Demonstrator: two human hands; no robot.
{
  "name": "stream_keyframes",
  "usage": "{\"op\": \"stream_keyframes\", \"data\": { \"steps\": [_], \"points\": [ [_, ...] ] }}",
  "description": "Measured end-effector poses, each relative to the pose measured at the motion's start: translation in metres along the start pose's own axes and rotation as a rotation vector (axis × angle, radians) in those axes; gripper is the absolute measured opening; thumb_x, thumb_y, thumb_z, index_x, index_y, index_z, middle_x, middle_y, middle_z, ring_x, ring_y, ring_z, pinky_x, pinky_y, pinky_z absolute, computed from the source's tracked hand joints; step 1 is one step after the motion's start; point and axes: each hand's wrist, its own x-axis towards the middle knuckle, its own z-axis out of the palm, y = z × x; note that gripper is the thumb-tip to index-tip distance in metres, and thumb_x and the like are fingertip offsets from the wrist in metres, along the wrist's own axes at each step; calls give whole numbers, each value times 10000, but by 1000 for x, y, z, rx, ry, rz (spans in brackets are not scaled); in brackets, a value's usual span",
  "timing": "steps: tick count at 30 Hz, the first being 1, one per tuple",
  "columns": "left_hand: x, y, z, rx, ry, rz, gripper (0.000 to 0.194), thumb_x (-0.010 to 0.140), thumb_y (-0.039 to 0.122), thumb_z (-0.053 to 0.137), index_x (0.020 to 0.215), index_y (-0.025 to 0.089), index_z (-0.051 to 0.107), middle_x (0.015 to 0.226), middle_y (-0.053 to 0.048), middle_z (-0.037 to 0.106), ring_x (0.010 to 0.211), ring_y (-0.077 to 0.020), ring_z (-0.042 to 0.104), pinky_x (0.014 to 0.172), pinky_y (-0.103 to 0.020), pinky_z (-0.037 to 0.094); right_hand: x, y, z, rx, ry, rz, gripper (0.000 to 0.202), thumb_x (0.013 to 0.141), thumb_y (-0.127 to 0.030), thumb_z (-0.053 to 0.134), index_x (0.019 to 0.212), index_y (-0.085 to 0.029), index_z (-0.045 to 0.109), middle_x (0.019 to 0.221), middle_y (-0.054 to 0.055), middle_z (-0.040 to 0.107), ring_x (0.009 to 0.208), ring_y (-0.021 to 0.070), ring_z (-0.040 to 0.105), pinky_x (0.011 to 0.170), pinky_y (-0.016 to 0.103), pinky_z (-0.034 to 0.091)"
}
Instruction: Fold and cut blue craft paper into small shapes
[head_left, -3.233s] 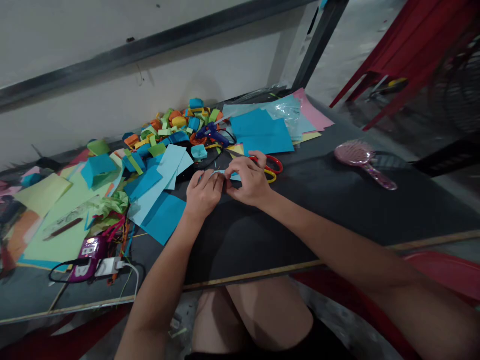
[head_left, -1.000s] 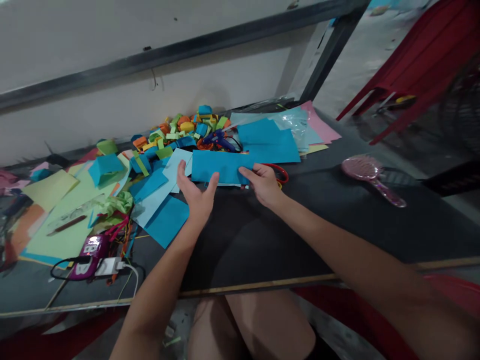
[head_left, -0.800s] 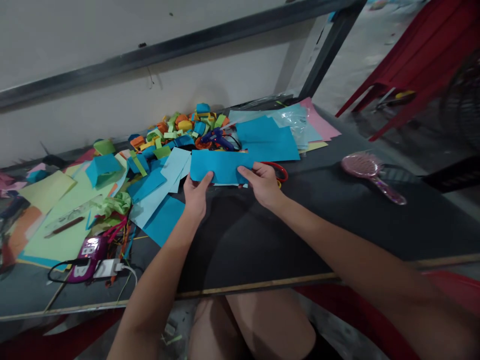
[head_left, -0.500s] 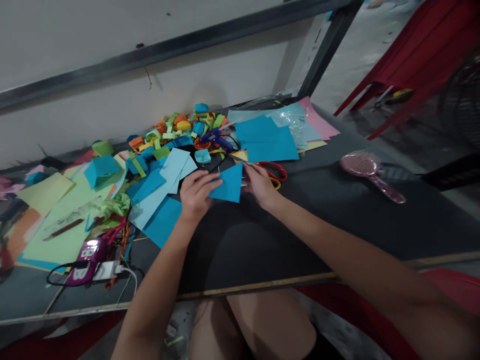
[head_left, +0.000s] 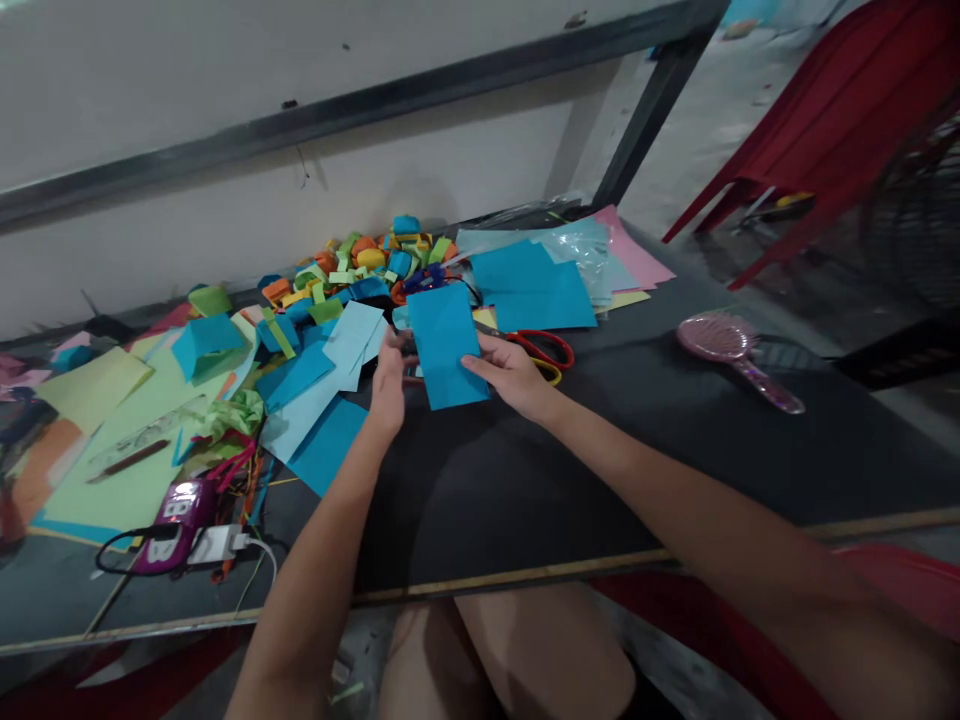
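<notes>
A rectangular piece of blue paper [head_left: 448, 345] is held up over the dark table, its broad face toward me. My right hand [head_left: 517, 375] grips its lower right edge, thumb on the front and fingers behind. At the left edge is my left hand [head_left: 388, 385], fingers apart and partly hidden behind the sheet; whether they touch it I cannot tell. Red and yellow handled scissors [head_left: 547, 352] lie just beyond my right hand. Light blue paper strips [head_left: 352, 335] and another blue sheet [head_left: 330, 445] lie left of my left hand.
Small folded paper pieces [head_left: 360, 260] are heaped against the wall. Blue sheets [head_left: 536, 285] and pink paper [head_left: 634, 255] lie at the back right. A pink hairbrush [head_left: 739, 350] is on the right. A purple device with cables [head_left: 178, 520] sits near the front left edge.
The blue paper has turned from a small tilted shape to a taller upright rectangle. My left hand has let go of its front, and my right thumb now presses on its face.
</notes>
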Motion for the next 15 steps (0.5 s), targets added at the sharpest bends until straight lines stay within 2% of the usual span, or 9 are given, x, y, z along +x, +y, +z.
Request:
{"op": "stream_keyframes", "data": {
  "steps": [2,4,5,7,10,13,15],
  "points": [
    [0,0,3,-109,-82,-96,592,896,667,327,867,196,686,785,-83,672,661,-172,603,604,-298,471,0,2,-2,-57,-11,6,341,708,-497,738,902,-219,704,703,-1,678,642,169,633,622,322,555],
    [-1,2,5,-82,-63,-118,550,809,657,531,528,185,534,567,-18,514,541,-131,482,535,-274,391,-1,3,-4,-166,41,2,294,702,-482,746,725,-194,693,569,-25,603,534,139,575,517,276,512],
    [-2,3,5,-52,-19,-121,570,775,632,597,461,185,436,522,4,434,514,-114,427,512,-266,350,-1,3,-4,-210,77,12,297,689,-469,759,658,-186,676,519,-32,567,497,130,555,472,262,487],
    [-2,6,5,-27,81,-151,592,771,602,620,447,188,346,492,31,323,485,-93,338,480,-262,280,-2,2,-4,-226,121,71,291,640,-437,800,628,-177,671,492,-28,564,475,140,576,424,252,471],
    [-1,9,4,-81,160,-223,538,794,583,604,489,191,397,478,50,285,465,-84,284,456,-257,244,-3,2,1,-146,139,170,313,579,-406,842,720,-161,706,569,25,660,516,182,662,424,253,508],
    [-2,12,6,-178,121,-246,416,763,563,652,618,181,568,543,32,484,499,-94,420,491,-244,352,-4,0,5,-131,141,172,338,564,-393,855,755,-152,712,578,39,679,513,185,676,424,244,514],
    [-4,13,8,-190,80,-279,381,751,554,670,694,181,611,601,12,576,515,-115,508,502,-254,406,-2,-5,3,-167,120,145,339,588,-405,841,782,-155,719,578,35,682,509,185,674,430,253,518]
  ]
}}
